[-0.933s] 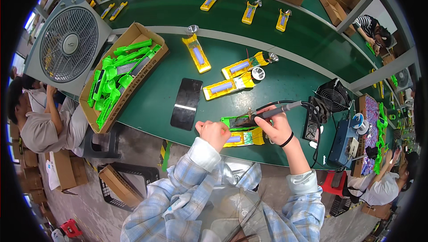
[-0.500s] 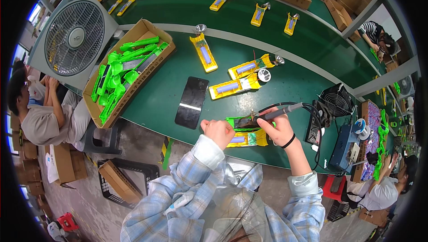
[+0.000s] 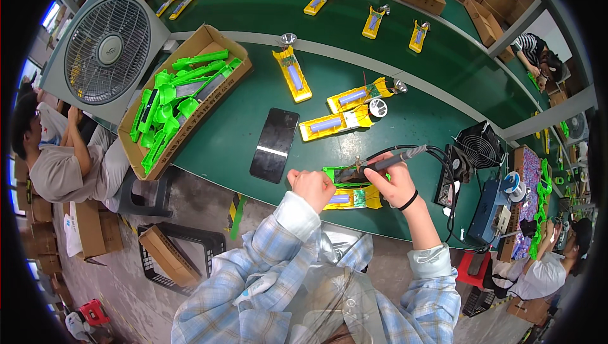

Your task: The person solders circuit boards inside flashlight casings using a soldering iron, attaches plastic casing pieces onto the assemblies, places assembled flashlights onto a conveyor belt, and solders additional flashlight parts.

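"Where was the piece being worked on?"

"The green shell [image 3: 330, 173] lay near the close edge of the table [image 3: 228, 128], just beyond a yellow shell [image 3: 375, 198] with a lilac battery [image 3: 340, 198]."

"And the hands?"

"The right hand [image 3: 394, 184] pinched a soldering iron [image 3: 380, 165] by its dark grip, over the green shell. The left hand [image 3: 311, 190] was curled by its left end; whether it pinched anything, I couldn't tell."

"Which step, then?"

"Soldering, I'd judge; the next move seemed to call for a steady tip."

"Containers?"

"Leftward, a cardboard carton [image 3: 209, 106] held loose green shells [image 3: 166, 100]. Far right, another carton [image 3: 506, 250] held small purplish pieces [image 3: 531, 176]. On the floor, a black crate [image 3: 201, 232] held a long cardboard piece [image 3: 168, 255]."
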Demonstrator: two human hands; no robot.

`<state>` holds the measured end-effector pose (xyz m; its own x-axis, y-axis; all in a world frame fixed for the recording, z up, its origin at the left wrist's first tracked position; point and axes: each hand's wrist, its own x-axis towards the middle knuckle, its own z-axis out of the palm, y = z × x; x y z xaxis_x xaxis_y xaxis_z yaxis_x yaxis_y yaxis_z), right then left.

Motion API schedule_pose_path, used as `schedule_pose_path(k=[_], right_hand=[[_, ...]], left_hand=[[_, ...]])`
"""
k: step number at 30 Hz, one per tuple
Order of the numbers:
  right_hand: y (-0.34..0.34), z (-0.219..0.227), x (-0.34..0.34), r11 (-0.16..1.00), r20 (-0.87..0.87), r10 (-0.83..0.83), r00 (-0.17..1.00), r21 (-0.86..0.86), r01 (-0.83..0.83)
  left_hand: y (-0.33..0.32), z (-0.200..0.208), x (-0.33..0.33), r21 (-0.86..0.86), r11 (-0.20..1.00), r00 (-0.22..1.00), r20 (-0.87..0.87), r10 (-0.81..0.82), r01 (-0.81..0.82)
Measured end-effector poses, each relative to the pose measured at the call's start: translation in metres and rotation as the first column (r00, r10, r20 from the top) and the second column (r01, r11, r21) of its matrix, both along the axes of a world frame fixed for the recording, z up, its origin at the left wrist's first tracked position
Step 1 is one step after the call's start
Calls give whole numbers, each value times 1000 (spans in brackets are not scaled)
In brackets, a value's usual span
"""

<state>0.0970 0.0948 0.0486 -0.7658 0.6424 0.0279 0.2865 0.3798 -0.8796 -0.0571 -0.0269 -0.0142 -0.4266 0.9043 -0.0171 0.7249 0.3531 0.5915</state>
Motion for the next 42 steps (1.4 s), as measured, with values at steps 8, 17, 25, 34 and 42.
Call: schedule_pose_path(k=[8,17,25,34,42], right_hand=[[1,-2,-2,1000,12,-7,1000,0,7],[1,-3,-1,1000,23,-10,1000,16,10],[0,0,1,999,-17,-50,999,-19,50],[-1,-2,-1,1000,0,-15,1000,-21,15],[-1,-4,-1,999,8,-30,1000,-12,30]], left_hand=[[-1,-4,0,18,1000,1000,-12,4,-4],[0,-4,0,18,1000,1000,-19,3,-3],[0,-5,0,19,1000,1000,-1,13,-13],[0,-2,0,2,1000,999,35,9,-9],[1,-3,-1,2,1000,999,42,3,-3]])
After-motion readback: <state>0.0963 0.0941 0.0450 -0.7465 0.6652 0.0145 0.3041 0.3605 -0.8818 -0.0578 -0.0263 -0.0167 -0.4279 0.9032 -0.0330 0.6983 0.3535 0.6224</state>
